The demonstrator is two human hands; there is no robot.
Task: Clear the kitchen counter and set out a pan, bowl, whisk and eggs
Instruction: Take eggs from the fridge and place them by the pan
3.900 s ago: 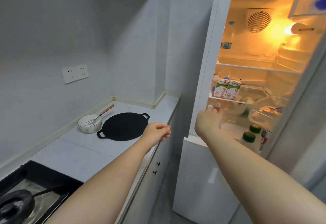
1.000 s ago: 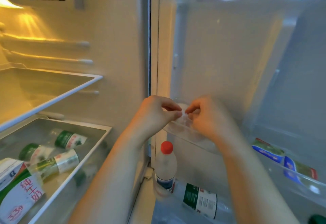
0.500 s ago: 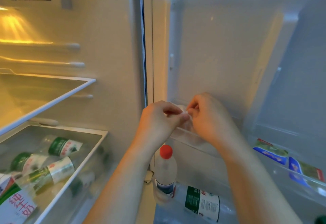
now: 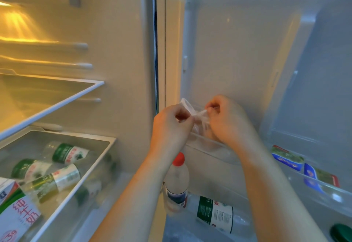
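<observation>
Both my hands are inside the open fridge, at a clear door shelf (image 4: 209, 146). A thin clear plastic bag (image 4: 198, 116) sits in that shelf. My left hand (image 4: 171, 125) pinches the bag's top on the left side. My right hand (image 4: 226, 121) pinches the other side of the opening, a little apart from the left. What the bag holds is blurred behind the plastic and my fingers. No pan, bowl or whisk is in view.
A red-capped bottle (image 4: 177, 182) and a green-labelled bottle (image 4: 215, 215) sit in the lower door shelf. Several green-labelled bottles (image 4: 62, 154) and a milk carton (image 4: 17, 217) lie in the fridge drawer at left. Small packets (image 4: 287, 159) fill a door shelf at right.
Since the counter view I have turned into the fridge. Over the last second my hands have drawn slightly apart, pulling the bag's top between them.
</observation>
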